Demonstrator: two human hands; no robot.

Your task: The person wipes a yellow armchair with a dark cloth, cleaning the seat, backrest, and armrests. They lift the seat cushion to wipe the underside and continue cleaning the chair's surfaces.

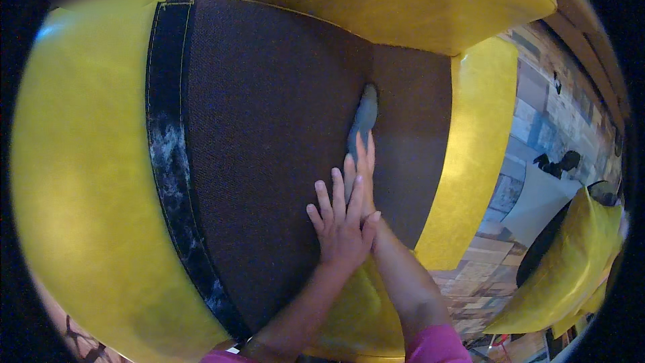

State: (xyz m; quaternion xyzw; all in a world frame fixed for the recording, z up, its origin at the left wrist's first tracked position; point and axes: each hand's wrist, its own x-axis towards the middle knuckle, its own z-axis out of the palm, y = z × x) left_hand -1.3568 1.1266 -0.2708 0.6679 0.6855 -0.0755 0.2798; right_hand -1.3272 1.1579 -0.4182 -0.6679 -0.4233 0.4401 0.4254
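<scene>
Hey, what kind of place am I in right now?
Probably a café or lounge seating area. You're leaning over a yellow vinyl armchair with a brown fabric seat, another yellow padded chair stands at right, and the floor is patchwork wood-look tile.

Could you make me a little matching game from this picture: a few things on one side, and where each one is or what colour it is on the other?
Things:
1. left hand
2. right hand
3. blue-grey cloth
4. armrest

Descriptions:
A. tucked in the seam of the brown seat
B. yellow and glossy
C. flat on the brown seat cushion, fingers spread
D. stretched toward the seam, fingertips at the cloth

Pairs: 1-C, 2-D, 3-A, 4-B
</scene>
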